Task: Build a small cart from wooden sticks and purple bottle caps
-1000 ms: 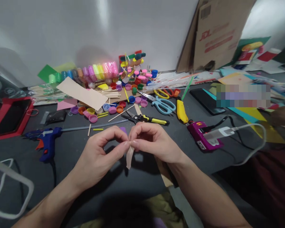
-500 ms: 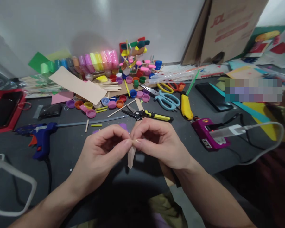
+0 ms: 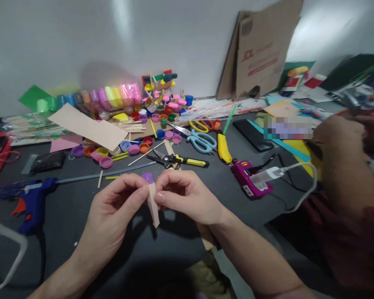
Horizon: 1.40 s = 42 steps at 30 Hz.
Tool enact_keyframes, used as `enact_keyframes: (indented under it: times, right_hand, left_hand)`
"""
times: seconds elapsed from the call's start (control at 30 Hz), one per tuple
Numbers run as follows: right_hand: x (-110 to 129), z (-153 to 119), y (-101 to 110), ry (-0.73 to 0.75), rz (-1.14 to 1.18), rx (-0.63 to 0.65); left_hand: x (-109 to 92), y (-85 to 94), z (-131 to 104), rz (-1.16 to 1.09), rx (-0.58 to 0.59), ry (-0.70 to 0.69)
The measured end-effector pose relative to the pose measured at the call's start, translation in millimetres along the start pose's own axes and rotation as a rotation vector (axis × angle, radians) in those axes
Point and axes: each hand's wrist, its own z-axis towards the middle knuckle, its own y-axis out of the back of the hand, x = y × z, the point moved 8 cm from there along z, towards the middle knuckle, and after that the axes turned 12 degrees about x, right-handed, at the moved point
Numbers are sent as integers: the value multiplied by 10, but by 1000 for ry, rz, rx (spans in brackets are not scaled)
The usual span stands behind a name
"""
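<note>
A narrow folded strip of beige paper [image 3: 153, 209] hangs between my two hands, its lower end slanting down over the dark tabletop [image 3: 174, 249]. My left hand [image 3: 120, 203] pinches its left side between thumb and forefinger. From the right, my right hand [image 3: 187, 197] grips the same strip, thumb in front. Just beyond the fingertips sits a purple cap [image 3: 148, 178]. Black-and-yellow cutting pliers [image 3: 190, 160] lie behind my right hand.
A blue glue gun [image 3: 34, 199] lies left. Behind are bottle caps [image 3: 106, 162], a large beige sheet [image 3: 87, 126], blue-handled scissors [image 3: 202, 141], and a yellow utility knife [image 3: 223, 148]. Right are a purple power adapter [image 3: 249, 178], a phone [image 3: 252, 135], and another person's arm [image 3: 339, 162].
The view has swung right, bringing the other person's arm further in. My hands have parted slightly, and more of the paper strip shows between them.
</note>
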Motion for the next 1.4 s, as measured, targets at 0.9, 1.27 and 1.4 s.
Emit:
enact_keyframes:
  times: [0.9, 1.27, 1.4]
  right_hand:
    - [420, -67, -165, 107, -702, -151]
    - [333, 19, -117, 141, -727, -95]
    - [361, 28, -126, 207, -879, -95]
  left_hand:
    - [-125, 93, 66, -261, -24, -109]
    - [-119, 124, 33, -210, -69, -146]
    - [-74, 129, 58, -236, -91, -119]
